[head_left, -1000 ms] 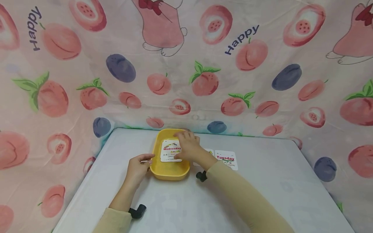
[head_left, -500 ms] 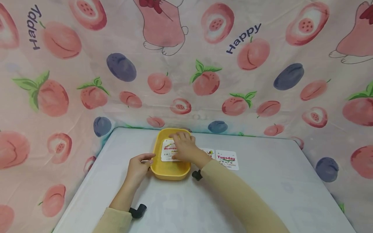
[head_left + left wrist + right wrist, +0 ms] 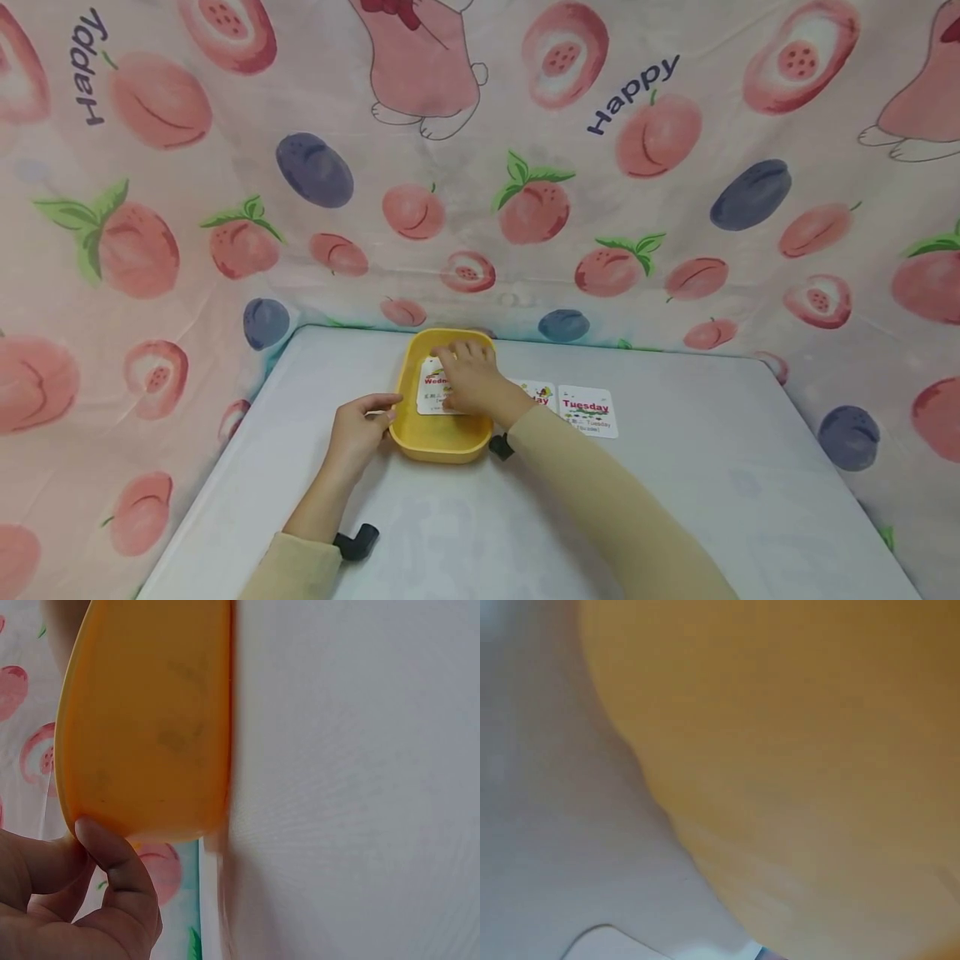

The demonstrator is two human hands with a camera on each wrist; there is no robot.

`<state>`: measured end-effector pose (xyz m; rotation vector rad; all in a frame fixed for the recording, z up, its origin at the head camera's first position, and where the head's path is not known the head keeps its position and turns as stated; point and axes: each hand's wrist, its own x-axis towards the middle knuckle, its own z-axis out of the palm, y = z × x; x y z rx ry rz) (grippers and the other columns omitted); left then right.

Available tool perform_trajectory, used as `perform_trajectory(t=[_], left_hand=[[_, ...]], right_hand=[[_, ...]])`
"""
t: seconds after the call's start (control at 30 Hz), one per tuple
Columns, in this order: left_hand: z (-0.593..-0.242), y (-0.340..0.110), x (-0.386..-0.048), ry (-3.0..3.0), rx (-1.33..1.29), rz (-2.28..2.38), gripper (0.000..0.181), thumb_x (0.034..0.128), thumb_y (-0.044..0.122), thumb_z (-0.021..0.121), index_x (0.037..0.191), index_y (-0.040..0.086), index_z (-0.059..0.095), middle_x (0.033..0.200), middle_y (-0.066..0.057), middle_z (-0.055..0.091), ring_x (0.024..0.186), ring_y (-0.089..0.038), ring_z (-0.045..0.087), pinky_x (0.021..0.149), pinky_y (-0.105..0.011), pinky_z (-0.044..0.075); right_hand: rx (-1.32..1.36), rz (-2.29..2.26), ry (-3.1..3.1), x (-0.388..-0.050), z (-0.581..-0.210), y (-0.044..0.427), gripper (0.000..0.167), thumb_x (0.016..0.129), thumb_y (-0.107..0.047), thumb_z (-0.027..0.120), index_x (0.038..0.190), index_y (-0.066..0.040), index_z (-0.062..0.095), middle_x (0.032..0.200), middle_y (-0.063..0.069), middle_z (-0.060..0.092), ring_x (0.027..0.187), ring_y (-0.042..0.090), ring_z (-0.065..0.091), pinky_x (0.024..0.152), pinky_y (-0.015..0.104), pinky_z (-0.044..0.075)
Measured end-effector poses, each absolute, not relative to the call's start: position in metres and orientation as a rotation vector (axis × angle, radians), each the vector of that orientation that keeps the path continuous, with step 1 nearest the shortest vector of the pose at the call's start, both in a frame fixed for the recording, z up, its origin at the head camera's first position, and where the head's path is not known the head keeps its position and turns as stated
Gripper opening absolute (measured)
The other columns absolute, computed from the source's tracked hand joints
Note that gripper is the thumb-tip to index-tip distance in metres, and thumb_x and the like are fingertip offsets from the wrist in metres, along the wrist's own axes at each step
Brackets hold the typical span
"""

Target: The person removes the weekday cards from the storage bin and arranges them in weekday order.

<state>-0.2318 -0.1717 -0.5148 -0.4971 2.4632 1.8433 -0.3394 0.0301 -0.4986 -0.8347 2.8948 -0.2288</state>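
1. 1 left hand point(image 3: 358, 429), at 8 o'clock of the yellow tray point(image 3: 438, 437), pinches its rim between thumb and fingers; a tug there could slide or tilt the tray, as the hold is on 1 side.
2. 1 Wednesday card point(image 3: 432, 387) shows inside the tray, near its middle; being thin, it could slip or bend if pinched unevenly.
3. 1 right hand point(image 3: 472, 379) reaches over that card from 3 o'clock and hides its right part. I cannot tell whether it grips the card or merely touches it; a weak hold could drop it askew.
4. 2 cards lie at 3 o'clock of the tray: a partly hidden card point(image 3: 540, 392), then the Tuesday card point(image 3: 588, 412). The right sleeve point(image 3: 600, 492) passes close by; lowered, it could nudge them out of line.
5. Counts: 2 hands, apart; 2 black wrist pieces point(image 3: 356, 543); 1 tray; 3 cards visible; 1 white table point(image 3: 720, 492).
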Motion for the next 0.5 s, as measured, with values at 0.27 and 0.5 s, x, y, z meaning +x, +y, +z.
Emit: perform_trajectory(t=[0.27, 0.5], left_hand=[[-0.5153, -0.1697, -0.2303, 2.445, -0.486, 1.86, 0.029, 0.1028, 0.0, 0.063, 0.129, 0.005, 0.077, 0.132, -0.019, 0.071, 0.092, -0.02, 0.065, 0.073, -0.028, 0.058], [-0.5149, -0.1705, -0.2302, 2.457, -0.48, 1.871, 0.029, 0.1028, 0.0, 0.063, 0.128, 0.005, 0.077, 0.129, -0.02, 0.07, 0.091, -0.02, 0.065, 0.073, -0.029, 0.059]], right_hand=[[-0.805, -0.166, 2.864, -0.3419, -0.498, 0.0276, 0.088, 0.091, -0.042, 0.086, 0.162, -0.028, 0.037, 0.16, 0.01, 0.046, 0.152, 0.036, 0.034, 0.129, 0.061, 0.025], [-0.827, -0.07, 2.86, -0.3422, -0.4996, 0.0264, 0.082, 0.095, -0.042, 0.081, 0.162, -0.026, 0.037, 0.156, 0.01, 0.051, 0.146, 0.035, 0.038, 0.124, 0.057, 0.03]])
